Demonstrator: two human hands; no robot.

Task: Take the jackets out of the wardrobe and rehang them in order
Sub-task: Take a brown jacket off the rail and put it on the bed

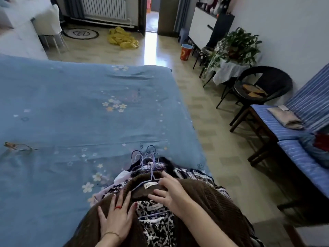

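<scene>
From my remote seat I look down on the bed (89, 107), covered with a blue flowered sheet, and at its near edge lies a pile of garments, all on their hangers. On top is the brown knit jacket (213, 202), spread open, and inside it I see a leopard-print garment (156, 227) on its own hanger. Under these there are more pieces, among them a checked black and white one (197, 174), and the purple hanger hooks (147, 157) stand together in a bunch toward the middle of the bed. My left hand (115, 216) lies flat on the left shoulder of the brown jacket, fingers straight and spread, pressing and holding nothing. My right hand (169, 189) is at the collar beside the white label; its fingers are bent lightly over the knit, and I cannot tell for sure if they pinch the cloth or only rest on it. The wardrobe is not in this view at all. My judgement is that the first half of the task is done, or almost: the jackets are out and collected on the bed. What is left is to sort them into the wanted order and to hang each one back, and nothing here shows that this second part has begun. A pair of glasses (17, 146) lies on the sheet far to the left, well apart from the pile.
</scene>
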